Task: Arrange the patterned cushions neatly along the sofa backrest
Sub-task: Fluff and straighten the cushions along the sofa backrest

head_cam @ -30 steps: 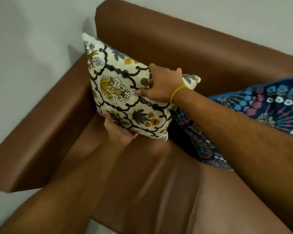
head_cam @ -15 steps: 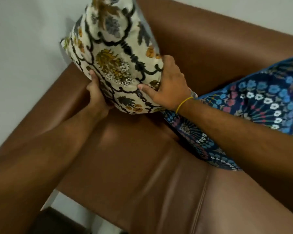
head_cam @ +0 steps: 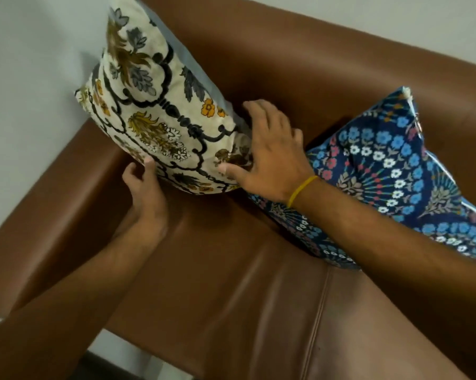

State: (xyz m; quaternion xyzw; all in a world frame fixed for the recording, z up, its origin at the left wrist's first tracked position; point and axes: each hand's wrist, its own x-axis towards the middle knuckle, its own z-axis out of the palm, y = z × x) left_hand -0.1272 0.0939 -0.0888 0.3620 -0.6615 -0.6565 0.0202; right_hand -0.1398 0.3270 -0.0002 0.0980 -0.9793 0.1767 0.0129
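A cream cushion (head_cam: 154, 111) with black scrollwork and yellow and grey flowers stands on edge in the sofa's left corner, leaning toward the armrest and backrest. My right hand (head_cam: 269, 157) spans its lower right corner, with the thumb on the front face and spread fingers on the grey-blue back. Only the thumb of my left hand (head_cam: 146, 187) touches the lower left edge; its fingers curl loosely, clear of the fabric. To the right, a dark blue floral cushion (head_cam: 390, 171) leans against the backrest (head_cam: 327, 64), partly hidden by my right forearm.
The brown leather sofa has a left armrest (head_cam: 61, 204) beside a pale wall (head_cam: 28, 78). Its seat (head_cam: 231, 283) shows a seam running down at the right. A strip of pale floor (head_cam: 121, 355) shows at the bottom edge.
The cream cushion was lifted and turned upright, then set down into the left corner. My left hand has slipped off its edge and my right hand's fingers have spread out.
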